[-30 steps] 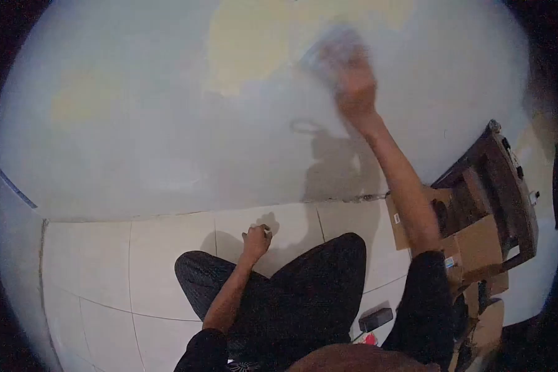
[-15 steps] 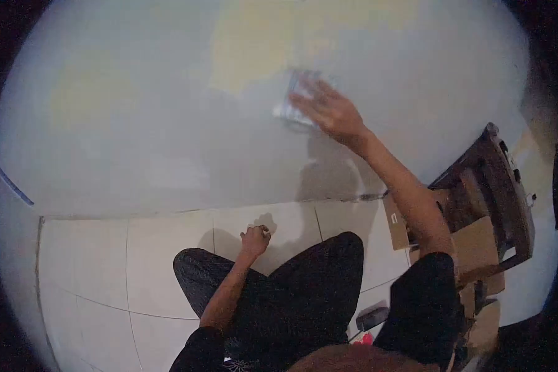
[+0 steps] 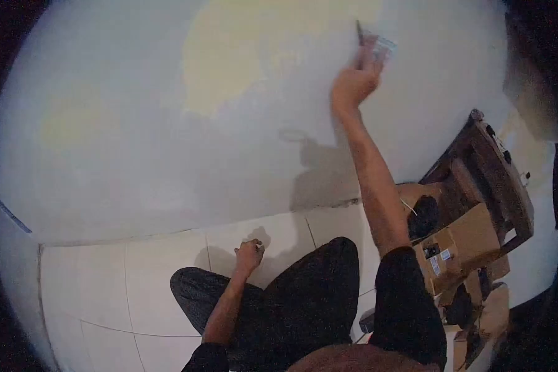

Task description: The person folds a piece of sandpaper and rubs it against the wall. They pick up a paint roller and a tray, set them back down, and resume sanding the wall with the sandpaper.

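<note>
My right hand (image 3: pixel 356 80) is raised against the wall (image 3: pixel 248 142), its fingers closed round a flat pale piece with bluish print (image 3: pixel 385 44). A thin dark edge shows at the left of that piece; blur hides its exact kind. Around it the wall is whitish grey, with a large yellow patch (image 3: pixel 223 62) to the left of the hand. Low over the floor, in front of my crossed legs, my left hand (image 3: pixel 248 255) is closed with curled fingers. A small pale bit shows at its fingertips, too small to name.
Dark wooden furniture (image 3: pixel 502 180) stands at the right, with an open cardboard box (image 3: pixel 459 245) and other cartons by it. Pale floor tiles (image 3: pixel 161 279) meet the wall's foot. A small dark block (image 3: pixel 367 320) lies beside my right knee.
My right hand has moved up and right across the wall with the flat piece, now turned more edge-on. The left hand stays closed near the floor. The view has shifted slightly.
</note>
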A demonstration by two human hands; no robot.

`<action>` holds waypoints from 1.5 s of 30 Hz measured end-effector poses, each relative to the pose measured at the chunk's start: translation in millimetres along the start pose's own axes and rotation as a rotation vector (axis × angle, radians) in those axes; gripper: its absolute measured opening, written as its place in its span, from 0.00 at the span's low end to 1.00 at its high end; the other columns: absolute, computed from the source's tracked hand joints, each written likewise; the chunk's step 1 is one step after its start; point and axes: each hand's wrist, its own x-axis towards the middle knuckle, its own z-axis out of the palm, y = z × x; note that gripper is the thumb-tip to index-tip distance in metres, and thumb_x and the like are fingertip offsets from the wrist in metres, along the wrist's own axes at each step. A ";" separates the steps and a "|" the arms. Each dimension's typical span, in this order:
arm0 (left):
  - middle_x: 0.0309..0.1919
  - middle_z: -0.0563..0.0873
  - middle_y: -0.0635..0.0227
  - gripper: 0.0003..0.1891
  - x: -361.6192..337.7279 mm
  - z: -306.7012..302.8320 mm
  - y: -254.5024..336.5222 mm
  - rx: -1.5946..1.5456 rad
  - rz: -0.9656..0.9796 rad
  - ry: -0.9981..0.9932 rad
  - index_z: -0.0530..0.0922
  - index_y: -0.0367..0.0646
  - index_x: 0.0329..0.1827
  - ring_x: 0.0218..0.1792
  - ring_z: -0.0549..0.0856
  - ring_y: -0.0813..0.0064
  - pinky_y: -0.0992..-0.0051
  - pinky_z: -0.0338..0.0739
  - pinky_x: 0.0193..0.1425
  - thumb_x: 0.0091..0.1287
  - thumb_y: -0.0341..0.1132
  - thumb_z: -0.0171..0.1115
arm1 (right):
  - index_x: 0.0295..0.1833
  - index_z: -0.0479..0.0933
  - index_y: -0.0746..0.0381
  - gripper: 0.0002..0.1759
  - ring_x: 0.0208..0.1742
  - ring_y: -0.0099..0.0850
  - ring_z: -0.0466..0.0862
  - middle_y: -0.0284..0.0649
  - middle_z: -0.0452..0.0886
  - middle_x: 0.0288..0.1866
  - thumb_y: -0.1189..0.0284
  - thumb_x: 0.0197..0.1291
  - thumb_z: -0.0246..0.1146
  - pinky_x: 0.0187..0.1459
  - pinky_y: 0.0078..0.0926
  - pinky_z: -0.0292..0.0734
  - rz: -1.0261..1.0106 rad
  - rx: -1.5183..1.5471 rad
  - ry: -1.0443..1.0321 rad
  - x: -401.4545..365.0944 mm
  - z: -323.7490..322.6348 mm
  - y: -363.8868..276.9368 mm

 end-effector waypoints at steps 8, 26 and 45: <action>0.46 0.86 0.62 0.14 7.1 1.8 3.3 0.095 -0.018 0.002 0.82 0.49 0.49 0.52 0.82 0.60 0.40 0.69 0.58 0.65 0.43 0.60 | 0.63 0.74 0.58 0.25 0.61 0.43 0.78 0.49 0.76 0.62 0.79 0.59 0.55 0.66 0.38 0.71 -0.654 0.179 -0.472 -20.1 -17.1 -5.3; 0.45 0.85 0.56 0.17 6.7 -8.3 7.3 0.072 -0.005 0.010 0.81 0.47 0.53 0.54 0.80 0.55 0.41 0.67 0.58 0.66 0.44 0.60 | 0.70 0.68 0.48 0.27 0.72 0.36 0.68 0.40 0.74 0.67 0.72 0.65 0.53 0.72 0.41 0.63 -0.894 0.205 -0.706 -25.5 -20.9 -37.2; 0.47 0.84 0.59 0.17 4.5 -4.0 1.1 0.124 0.029 -0.010 0.79 0.47 0.53 0.55 0.79 0.54 0.36 0.66 0.59 0.66 0.44 0.60 | 0.65 0.75 0.51 0.26 0.67 0.42 0.74 0.34 0.77 0.65 0.76 0.60 0.58 0.72 0.45 0.62 -0.868 0.222 -0.649 -33.9 -18.9 -28.4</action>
